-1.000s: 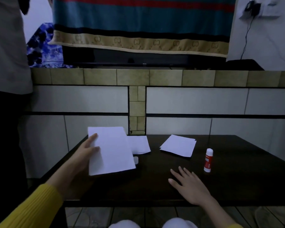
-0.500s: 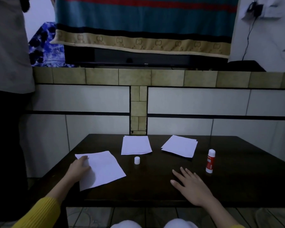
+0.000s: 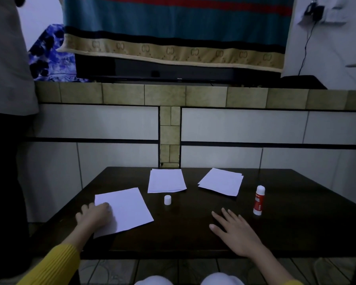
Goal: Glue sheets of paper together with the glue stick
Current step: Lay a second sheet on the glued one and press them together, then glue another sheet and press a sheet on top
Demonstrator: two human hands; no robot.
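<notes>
Left hand (image 3: 95, 215) rests on a paper sheet (image 3: 124, 210) near the table's (image 3: 296, 233) front-left corner. Right hand (image 3: 235, 233) lies flat near the front edge. Glue stick (image 3: 259, 200) stands upright toward the right edge, its cap (image 3: 167, 200) mid-table, two paper stacks (image 3: 166, 180) (image 3: 220, 181) along the back edge.

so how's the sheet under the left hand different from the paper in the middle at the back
The sheet under the left hand lies near the table's front left edge, the left hand resting on its corner; the middle paper lies untouched at the back. The near sheet is turned at an angle; the middle paper sits almost square. The middle paper shows several stacked edges; the near one looks single. Both are white and flat.
</notes>
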